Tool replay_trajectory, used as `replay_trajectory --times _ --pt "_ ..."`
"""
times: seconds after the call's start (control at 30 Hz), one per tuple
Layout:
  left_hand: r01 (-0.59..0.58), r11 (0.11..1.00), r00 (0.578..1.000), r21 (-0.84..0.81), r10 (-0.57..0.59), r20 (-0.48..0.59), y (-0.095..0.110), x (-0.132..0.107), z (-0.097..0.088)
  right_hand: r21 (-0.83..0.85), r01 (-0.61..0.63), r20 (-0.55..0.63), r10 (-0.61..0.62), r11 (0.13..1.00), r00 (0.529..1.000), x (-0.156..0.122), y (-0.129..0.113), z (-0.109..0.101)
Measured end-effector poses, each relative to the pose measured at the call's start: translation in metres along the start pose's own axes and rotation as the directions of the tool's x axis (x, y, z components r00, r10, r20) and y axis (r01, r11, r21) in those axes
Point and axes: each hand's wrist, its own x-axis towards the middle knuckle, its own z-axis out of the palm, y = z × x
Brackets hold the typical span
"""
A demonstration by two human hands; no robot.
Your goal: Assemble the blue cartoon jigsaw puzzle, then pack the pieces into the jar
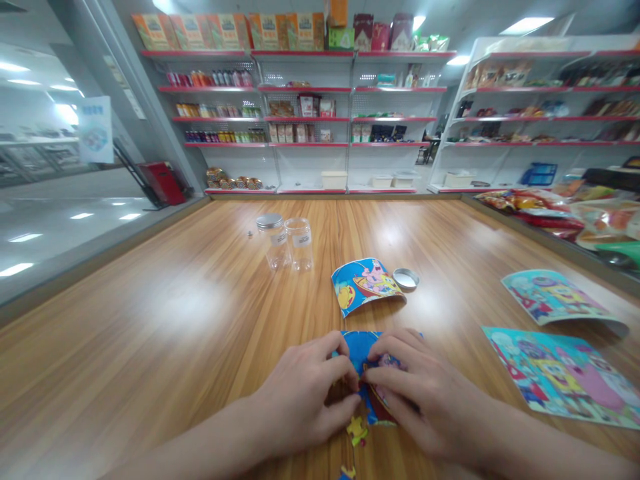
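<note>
Your left hand is the nearer one to the loose yellow piece, just beside its thumb, toward you.
Its fingers and those of your right hand bend over the blue jigsaw, between them on the surface; whether they grip anything, I cannot tell.

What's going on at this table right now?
A person's left hand and right hand are on a blue picture puzzle, fingertips close together; whether they pinch a piece is hidden. A loose yellow piece lies at its near side. Beyond the puzzle, a curled picture sheet lies beside a round lid. Two clear jars stand farther off, the left one capped.
</note>
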Motion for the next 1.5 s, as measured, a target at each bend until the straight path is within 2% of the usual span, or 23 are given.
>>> replay_trajectory --times 0.27,0.47,0.63,0.83,0.97,1.07,1.23,1.5 --pt "-0.016 1.0 1.0 -0.004 0.016 -0.012 -0.001 -0.001 -0.006 0.008 0.019 -0.037 -0.019 1.0 0.999 -0.003 0.002 0.002" --pt "-0.139 0.988 0.99 0.073 0.139 0.006 -0.003 -0.003 -0.006 -0.012 -0.012 -0.152 0.01 1.0 0.988 -0.004 0.006 0.002" --pt "-0.195 0.975 0.981 0.107 0.196 0.003 -0.004 -0.004 -0.005 -0.028 -0.015 -0.175 0.01 0.999 0.985 -0.004 0.006 0.004" --pt "-0.179 0.983 0.982 0.029 0.18 -0.063 -0.005 -0.003 -0.006 -0.024 -0.031 -0.211 0.025 0.999 0.977 -0.003 0.008 0.005" --pt "-0.168 0.985 0.983 0.03 0.17 -0.069 -0.007 -0.004 -0.007 -0.028 -0.055 -0.254 0.046 0.998 0.966 -0.002 0.009 0.005" --pt "-0.159 0.986 0.979 0.046 0.163 -0.124 -0.012 -0.006 -0.005 -0.026 -0.064 -0.279 0.054 0.998 0.959 -0.003 0.01 0.004" --pt "-0.113 0.99 0.969 0.087 0.129 -0.213 -0.021 -0.005 -0.001 -0.018 -0.062 -0.277 0.054 0.998 0.959 -0.003 0.01 0.005" --pt "-0.207 0.97 0.965 0.125 0.224 -0.138 -0.02 -0.003 -0.002 0.026 -0.046 -0.199 0.05 0.999 0.979 -0.003 0.006 0.005"
